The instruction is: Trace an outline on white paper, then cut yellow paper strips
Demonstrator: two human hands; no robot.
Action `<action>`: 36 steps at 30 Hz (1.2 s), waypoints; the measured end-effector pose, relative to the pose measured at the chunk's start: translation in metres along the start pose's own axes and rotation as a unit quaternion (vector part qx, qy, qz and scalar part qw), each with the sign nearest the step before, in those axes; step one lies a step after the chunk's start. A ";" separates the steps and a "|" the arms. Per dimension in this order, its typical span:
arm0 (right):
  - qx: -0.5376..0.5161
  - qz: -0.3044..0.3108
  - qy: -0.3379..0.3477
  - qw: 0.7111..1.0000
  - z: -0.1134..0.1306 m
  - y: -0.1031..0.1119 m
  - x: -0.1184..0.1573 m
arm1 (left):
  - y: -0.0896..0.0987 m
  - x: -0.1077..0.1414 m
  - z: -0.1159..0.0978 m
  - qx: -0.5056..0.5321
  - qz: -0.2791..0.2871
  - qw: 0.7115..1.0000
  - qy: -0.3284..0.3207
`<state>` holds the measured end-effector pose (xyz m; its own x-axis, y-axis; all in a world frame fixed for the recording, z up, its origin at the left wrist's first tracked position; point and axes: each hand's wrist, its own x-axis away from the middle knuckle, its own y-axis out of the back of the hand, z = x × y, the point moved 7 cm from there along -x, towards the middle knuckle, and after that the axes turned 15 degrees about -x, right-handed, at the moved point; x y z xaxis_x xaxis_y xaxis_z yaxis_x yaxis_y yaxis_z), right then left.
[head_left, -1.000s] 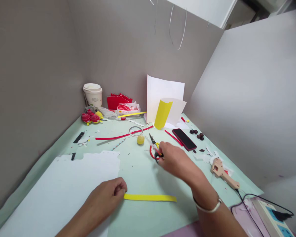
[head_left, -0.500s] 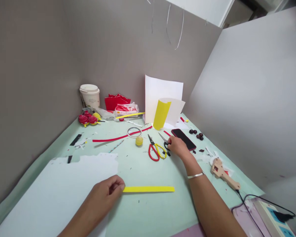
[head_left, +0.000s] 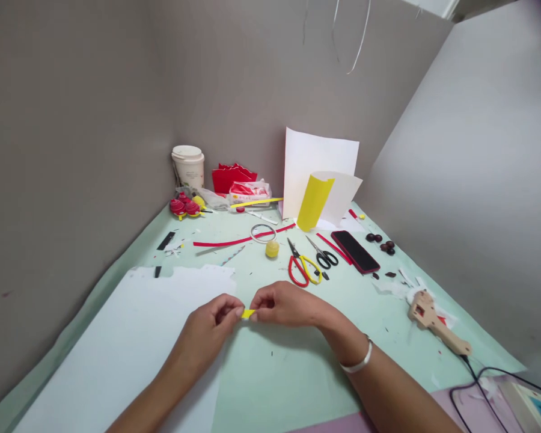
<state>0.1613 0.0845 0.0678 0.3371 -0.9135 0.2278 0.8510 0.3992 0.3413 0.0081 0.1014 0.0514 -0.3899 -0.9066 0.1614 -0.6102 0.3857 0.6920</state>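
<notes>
Between my two hands a short stretch of a yellow paper strip (head_left: 248,313) shows; my fingers cover the rest of it. My left hand (head_left: 219,316) pinches its left part. From the right, my right hand (head_left: 282,305) pinches the same strip, fingertips a small gap from the left ones. Just beyond lie red-and-yellow-handled scissors (head_left: 303,269) and black-handled scissors (head_left: 326,258). A yellow ball-like roll (head_left: 272,249) rests on the table left of them. Under my left forearm spreads a large white sheet (head_left: 130,337).
A glue gun (head_left: 437,325) with a cord lies at right, near a phone (head_left: 355,251). Toward the back are a lidded cup (head_left: 188,167), a curled yellow sheet (head_left: 315,201), red strips (head_left: 225,243) and a silver ring (head_left: 263,233). Grey partitions (head_left: 234,78) enclose the table.
My right hand has left the black-handled scissors, which now lie on the table, and come to the yellow strip beside my left hand. The view has shifted slightly.
</notes>
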 end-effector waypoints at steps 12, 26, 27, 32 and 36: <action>-0.130 0.047 -0.069 0.988 -0.041 -0.001 -0.016 | -0.004 -0.001 0.010 -0.030 -0.015 0.999 0.025; -0.110 0.038 -0.064 0.991 -0.035 -0.003 -0.017 | -0.006 -0.001 0.005 -0.086 0.002 0.996 0.014; -0.110 0.038 -0.064 0.991 -0.035 -0.003 -0.016 | -0.006 -0.001 0.005 -0.086 0.001 0.996 0.011; -0.100 0.032 -0.074 0.992 -0.033 -0.002 -0.015 | -0.006 -0.002 0.007 -0.085 -0.005 0.996 0.003; -0.102 0.039 -0.068 0.992 -0.031 -0.002 -0.014 | -0.007 -0.003 0.008 -0.091 -0.002 0.996 0.003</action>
<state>0.1674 0.0937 0.0361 0.3596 -0.8556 0.3723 0.8929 0.4314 0.1289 0.0077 0.1029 0.0407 -0.3837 -0.9092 0.1616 -0.4769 0.3450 0.8084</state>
